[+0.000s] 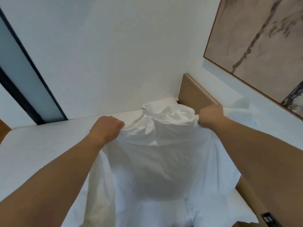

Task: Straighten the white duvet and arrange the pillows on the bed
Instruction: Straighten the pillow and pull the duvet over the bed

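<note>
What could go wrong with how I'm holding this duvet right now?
Both the left hand and right hand grip the duvet bunched, so it may land creased. Flicking it toward the headboard could bury or shift the pillow.

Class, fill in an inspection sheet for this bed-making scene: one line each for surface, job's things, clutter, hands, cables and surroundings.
Surface: bed with a white fitted sheet, bare on the left side.
Job's things: crumpled white fabric duvet, lifted and bunched between the hands; one white pillow at the head end, partly under the duvet.
Clutter: nothing seen.
Hands: left hand and right hand each hold a grip on the duvet's upper edge, fingers curled into the cloth.
Cables: nothing seen.
Surroundings: tan headboard, white wall, framed beige ink painting, dark-framed frosted panel on the left.
</note>
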